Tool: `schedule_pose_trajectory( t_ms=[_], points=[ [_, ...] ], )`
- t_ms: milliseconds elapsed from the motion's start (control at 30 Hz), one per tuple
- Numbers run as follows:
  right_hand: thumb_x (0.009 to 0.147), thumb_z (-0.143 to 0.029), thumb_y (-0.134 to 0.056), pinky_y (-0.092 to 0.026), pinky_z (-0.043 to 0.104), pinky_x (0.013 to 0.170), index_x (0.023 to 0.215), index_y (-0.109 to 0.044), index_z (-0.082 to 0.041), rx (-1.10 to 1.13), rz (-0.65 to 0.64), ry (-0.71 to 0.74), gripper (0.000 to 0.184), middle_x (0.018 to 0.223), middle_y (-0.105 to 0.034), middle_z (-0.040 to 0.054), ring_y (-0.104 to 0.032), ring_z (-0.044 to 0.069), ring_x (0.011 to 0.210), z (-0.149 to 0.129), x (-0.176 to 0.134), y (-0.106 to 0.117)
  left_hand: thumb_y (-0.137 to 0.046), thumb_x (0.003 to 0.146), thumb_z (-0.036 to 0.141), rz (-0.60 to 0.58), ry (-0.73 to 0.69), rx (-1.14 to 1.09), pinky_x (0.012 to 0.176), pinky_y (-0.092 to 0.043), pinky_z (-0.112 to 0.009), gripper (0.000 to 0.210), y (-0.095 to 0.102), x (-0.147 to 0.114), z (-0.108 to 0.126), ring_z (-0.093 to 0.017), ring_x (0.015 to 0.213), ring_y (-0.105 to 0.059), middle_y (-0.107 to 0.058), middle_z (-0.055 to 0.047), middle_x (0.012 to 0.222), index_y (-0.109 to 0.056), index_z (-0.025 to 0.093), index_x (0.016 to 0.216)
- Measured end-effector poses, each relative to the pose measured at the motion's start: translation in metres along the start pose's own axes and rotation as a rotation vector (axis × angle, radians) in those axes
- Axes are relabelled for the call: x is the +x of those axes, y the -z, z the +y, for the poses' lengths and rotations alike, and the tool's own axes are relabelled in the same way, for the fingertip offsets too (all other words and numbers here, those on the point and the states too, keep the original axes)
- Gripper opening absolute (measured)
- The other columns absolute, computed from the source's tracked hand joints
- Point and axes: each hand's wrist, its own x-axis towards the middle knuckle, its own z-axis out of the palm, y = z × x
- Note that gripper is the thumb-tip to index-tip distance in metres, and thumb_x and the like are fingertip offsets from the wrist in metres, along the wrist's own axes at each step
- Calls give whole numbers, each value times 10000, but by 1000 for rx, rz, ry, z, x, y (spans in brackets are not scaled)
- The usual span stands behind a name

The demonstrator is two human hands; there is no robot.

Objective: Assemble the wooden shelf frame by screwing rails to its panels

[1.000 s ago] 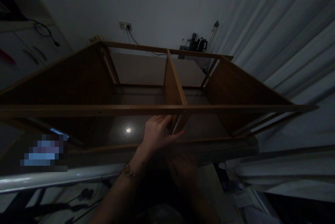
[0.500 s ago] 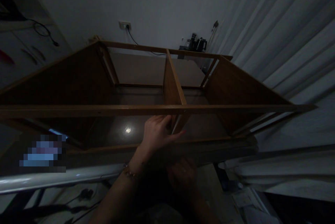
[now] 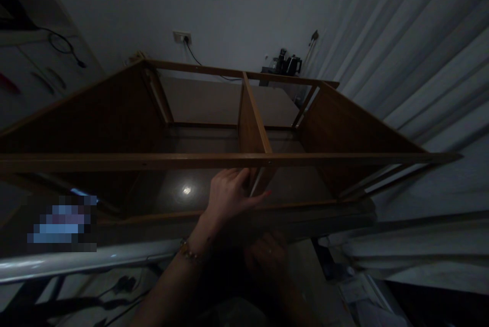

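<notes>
Left hand: the left hand [image 3: 229, 193] reaches up under the near rail [image 3: 153, 162] of the wooden cabinet frame [image 3: 114, 113], fingers curled round the near edge of the centre divider [image 3: 250, 131], thumb out to the right; a bead bracelet [image 3: 189, 251] sits on the wrist.
Right hand: the right hand [image 3: 269, 261] hangs lower and nearer, in deep shadow below the frame's bottom edge; whether it is spread or closed on something cannot be told.
In the way: the near rail runs across the whole view, just above the left knuckles, and covers the fingertips.
Frame: it stands open toward the viewer, split by the divider into a left bay and a right bay; both show only a dark glossy back panel with a light glare [image 3: 187, 190].
Near left: a pixelated patch [image 3: 61, 222] and a pale bar [image 3: 76, 261], with cables on the floor below, hard to make out.
Right: grey curtains [image 3: 412, 62] fall beside the frame.
Far: a wall socket [image 3: 181, 37] with a cord, and small dark appliances [image 3: 286, 64] beyond the far rail, too dim to name.
</notes>
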Motion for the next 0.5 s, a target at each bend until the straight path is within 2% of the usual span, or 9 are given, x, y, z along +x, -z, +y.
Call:
schedule_pose_trajectory(
  t_ms=[200, 500],
  points=[
    [928, -179, -466, -309, 322, 745, 646, -472, -219, 1, -6, 20, 285, 535, -545, -44, -468, 132, 585, 0, 2, 4, -583, 765, 708, -13, 32, 12, 579, -419, -294, 517, 0, -2, 2, -185, 624, -618, -669, -39, 675, -592, 191, 776],
    [923, -169, -490, -305, 328, 724, 704, -490, -217, 54, 53, 54, 224, 544, -548, -49, -460, 132, 587, -1, 3, 4, -515, 711, 829, -143, 95, -39, 576, -425, -300, 661, 7, -3, 2, -206, 653, -626, -675, -60, 727, -572, 179, 815]
  ],
)
